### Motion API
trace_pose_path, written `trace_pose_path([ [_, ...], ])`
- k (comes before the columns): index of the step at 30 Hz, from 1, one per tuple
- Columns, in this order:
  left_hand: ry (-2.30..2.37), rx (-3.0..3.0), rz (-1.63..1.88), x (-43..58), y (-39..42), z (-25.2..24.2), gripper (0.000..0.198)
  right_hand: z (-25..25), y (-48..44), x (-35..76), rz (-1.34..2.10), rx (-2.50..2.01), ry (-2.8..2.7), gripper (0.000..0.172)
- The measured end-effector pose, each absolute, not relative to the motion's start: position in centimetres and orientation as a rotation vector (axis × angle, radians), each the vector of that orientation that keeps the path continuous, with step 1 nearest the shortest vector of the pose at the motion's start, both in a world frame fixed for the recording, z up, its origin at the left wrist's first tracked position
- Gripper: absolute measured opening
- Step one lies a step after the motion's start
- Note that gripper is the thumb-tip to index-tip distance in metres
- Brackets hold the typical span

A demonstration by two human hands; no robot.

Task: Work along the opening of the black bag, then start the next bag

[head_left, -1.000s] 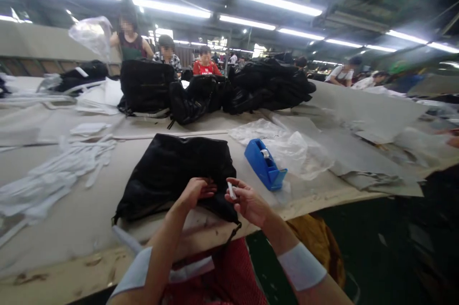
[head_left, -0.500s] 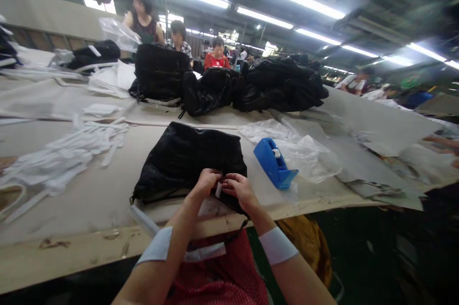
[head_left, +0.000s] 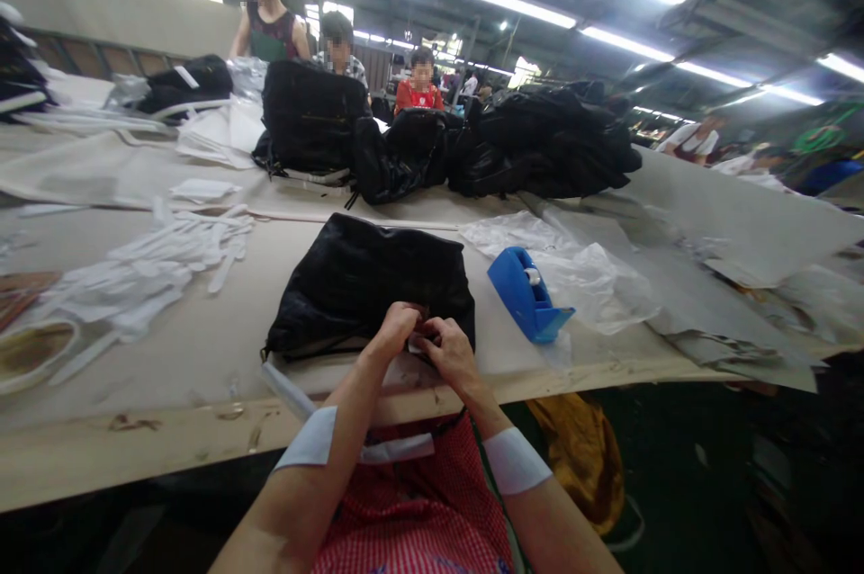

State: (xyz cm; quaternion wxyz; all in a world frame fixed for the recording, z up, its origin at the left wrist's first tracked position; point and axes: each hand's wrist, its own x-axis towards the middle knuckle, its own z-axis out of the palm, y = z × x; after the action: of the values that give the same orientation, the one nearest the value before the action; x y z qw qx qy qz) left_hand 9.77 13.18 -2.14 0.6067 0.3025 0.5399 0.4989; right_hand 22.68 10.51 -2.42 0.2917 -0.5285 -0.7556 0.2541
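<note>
A black bag (head_left: 364, 282) lies flat on the beige table (head_left: 189, 358) just in front of me. Both my hands meet at its near edge. My left hand (head_left: 397, 328) is closed, pinching the bag's edge. My right hand (head_left: 446, 351) is closed too, pressing a small white strip (head_left: 413, 345) against the same spot. A blue tape dispenser (head_left: 530, 293) stands on the table to the right of the bag.
White paper strips (head_left: 145, 264) lie spread at the left. Crumpled clear plastic (head_left: 580, 273) lies behind the dispenser. A row of black bags (head_left: 438, 147) is piled further back. Several people work beyond it. Large paper sheets (head_left: 715, 223) cover the table's right side.
My right hand, which held the white strip apart from the bag a second ago, has come left to meet my left hand at the bag's edge. The view has shifted slightly.
</note>
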Motion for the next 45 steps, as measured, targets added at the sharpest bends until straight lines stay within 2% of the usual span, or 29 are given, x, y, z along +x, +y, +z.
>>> trace_pose_path([
  [2,1.25,0.689,1.139,9.7,13.1,-2.0,0.02,-2.5,10.5,22.7,0.672,-1.403,-2.022,0.005],
  [5,1.244,0.652,1.11,9.6,13.1,-1.7,0.023,-2.5,10.4,22.7,0.6,-1.421,-2.045,0.009],
  [11,1.239,0.609,1.098,9.6,13.2,-1.5,0.009,-2.7,10.4,22.7,0.539,-1.471,-2.083,0.01],
  [15,1.218,0.587,1.09,9.6,13.3,-1.6,0.009,-2.9,10.6,23.0,0.542,-1.428,-2.12,0.01],
  [17,1.207,0.584,1.099,9.5,13.3,-1.8,0.01,-2.9,10.9,23.3,0.637,-1.427,-2.041,0.01],
  [20,1.193,0.591,1.127,9.5,13.3,-2.0,0.01,-2.7,11.5,23.7,0.996,-1.454,-1.74,0.007],
  [23,1.168,0.605,1.129,9.4,13.3,-2.1,0.01,-2.5,11.9,24.1,1.267,-1.422,-1.442,0.018],
  [28,1.16,0.657,1.118,9.3,12.9,-1.9,0.008,-2.1,12.6,24.4,1.392,-1.326,-1.508,0.033],
  [32,1.149,0.772,1.132,9.3,12.3,-1.9,0.006,-2.0,13.4,24.0,1.343,-1.384,-1.483,0.025],
  [36,1.254,0.829,1.162,9.7,12.3,-2.3,0.025,-1.4,14.6,23.5,1.326,-1.482,-1.445,0.012],
  [40,1.281,0.763,1.127,9.7,12.8,-2.1,0.029,-0.7,15.8,22.9,1.322,-1.541,-1.411,0.018],
  [45,1.246,0.734,1.083,9.2,12.6,-1.4,0.03,-0.7,16.0,21.6,1.411,-1.526,-1.309,0.012],
])
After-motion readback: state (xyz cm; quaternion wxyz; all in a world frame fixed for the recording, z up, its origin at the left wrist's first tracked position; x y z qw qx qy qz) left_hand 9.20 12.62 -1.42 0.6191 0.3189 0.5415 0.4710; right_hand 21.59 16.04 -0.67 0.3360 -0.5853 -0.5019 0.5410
